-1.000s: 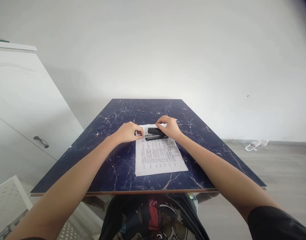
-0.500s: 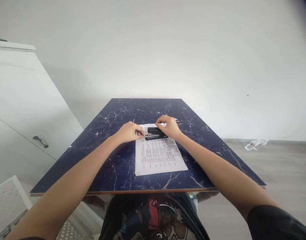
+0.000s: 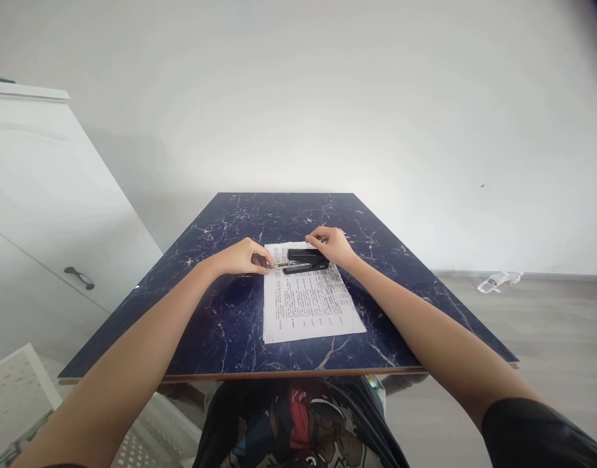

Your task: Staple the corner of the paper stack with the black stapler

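Head camera: from above near edge, facing forward-down over table (image 3: pixel 289 214).

The stapler (image 3: pixel 303 255) looks like smooth plastic, with a shiny metal strip (image 3: pixel 280 265). The sheets (image 3: pixel 313 302) are paper. The table top (image 3: pixel 220 338) is smooth and shiny. The sleeve (image 3: pixel 527 429) is cloth.

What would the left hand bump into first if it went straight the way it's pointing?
Probably the black stapler on the printed paper, just ahead of the left hand; depth is unclear.
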A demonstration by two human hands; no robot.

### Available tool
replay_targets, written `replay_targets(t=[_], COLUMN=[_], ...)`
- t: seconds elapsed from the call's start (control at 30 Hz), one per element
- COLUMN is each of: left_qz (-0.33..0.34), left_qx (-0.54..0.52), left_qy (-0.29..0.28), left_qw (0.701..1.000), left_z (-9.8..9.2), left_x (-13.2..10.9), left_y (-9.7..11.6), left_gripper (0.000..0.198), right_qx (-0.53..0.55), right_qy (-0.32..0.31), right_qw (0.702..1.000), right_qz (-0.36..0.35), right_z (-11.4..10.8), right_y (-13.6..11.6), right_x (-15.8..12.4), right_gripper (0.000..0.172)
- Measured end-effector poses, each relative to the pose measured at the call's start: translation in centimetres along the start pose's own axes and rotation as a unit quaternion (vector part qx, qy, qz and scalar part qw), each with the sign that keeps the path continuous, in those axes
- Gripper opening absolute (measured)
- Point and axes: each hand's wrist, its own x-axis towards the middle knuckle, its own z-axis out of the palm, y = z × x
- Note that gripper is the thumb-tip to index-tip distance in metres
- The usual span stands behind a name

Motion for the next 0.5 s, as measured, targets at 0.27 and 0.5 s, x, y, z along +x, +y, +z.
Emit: replay_targets(t=[0.27,0.5], left_qz=[-0.01,0.004], left_qx=[-0.058,0.04], left_qy=[0.065,0.121], left_qw=[0.996,0.992], left_z=[0.7,3.6], left_x=[0.5,3.1], left_y=[-2.0,-1.1], left_gripper=[0.02,0.017], right_qx=[0.243,0.304], right_qy=[-0.062,-0.024], right_qw=[0.959,0.935], right_qz=[0.132,0.181], right_z=[0.7,2.6], right_y=[1.4,0.0], right_x=[-0.2,-0.6], right_gripper=[0.057,0.052])
